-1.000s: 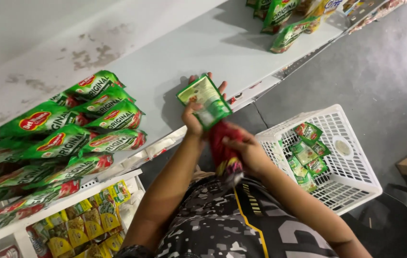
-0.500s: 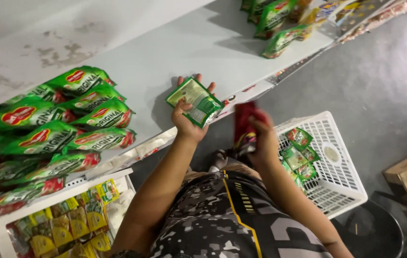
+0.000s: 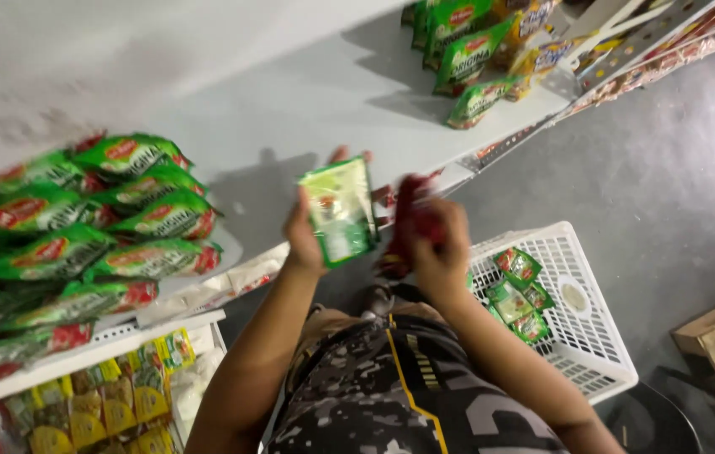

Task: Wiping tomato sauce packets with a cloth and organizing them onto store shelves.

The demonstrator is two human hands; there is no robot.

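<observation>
1. At the left edge of the frame I see a stack of green and red pouches (image 3: pixel 105 227) lying on the white shelf (image 3: pixel 307 109). I count roughly ten, though the lower ones blur together.
2. Lower left, small yellow packets (image 3: pixel 105 412) fill the shelf below; too many and too blurred for me to count.
3. Centre frame, my left hand (image 3: pixel 307 235) is clamped on one green sachet (image 3: pixel 341 210), thumb and fingers closed round its left edge. Its long axis runs nearly up and down the frame, the top tilted slightly left, its flat face turned to the camera.
4. Just right of it, my right hand (image 3: pixel 437 248) is closed on a red packet (image 3: pixel 412 219). It is blurred, so I count one bundle at best; its long axis stands roughly upright, near the sachet.
5. Lower right, a white basket (image 3: pixel 593 336) sits on the grey floor (image 3: pixel 668 168), holding about five small green sachets (image 3: pixel 517 290).
6. Upper right, about five more green pouches (image 3: pixel 467 50) stand on the shelf.
</observation>
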